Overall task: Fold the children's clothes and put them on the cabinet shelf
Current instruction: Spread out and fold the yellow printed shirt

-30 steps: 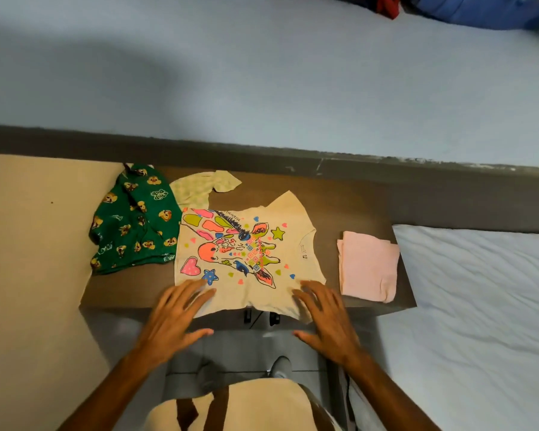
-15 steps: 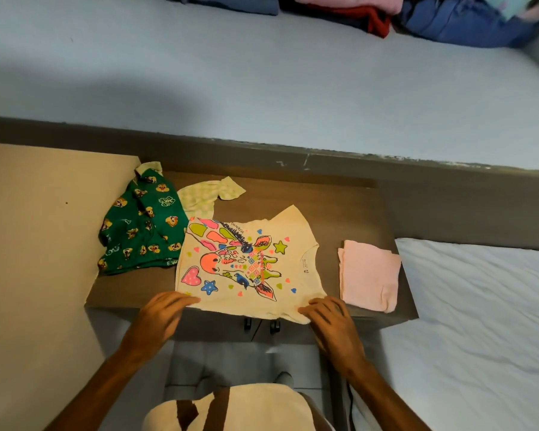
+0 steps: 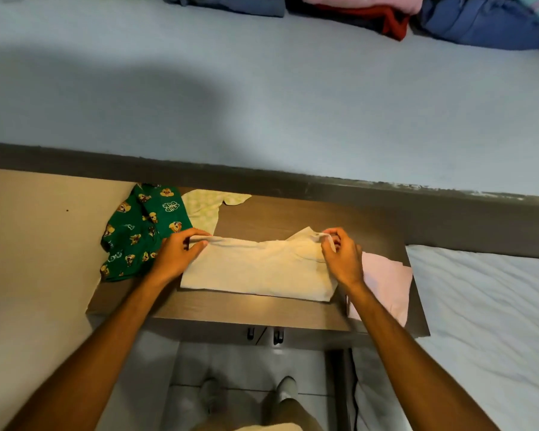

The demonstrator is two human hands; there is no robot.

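Bare forearms, no sleeves, beige garment at waist, pale shoes

A plain cream shirt lies beside a dark green garment printed with orange-brown cartoon faces, a pale yellow-green checked piece, a pale pink folded cloth, all on a brown wooden cabinet top.

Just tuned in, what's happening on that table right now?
A person is folding a cream T-shirt on the brown table: left hand and right hand each pinch its far edge, plain side up. A green printed garment lies unfolded at left, a folded pink piece at right.
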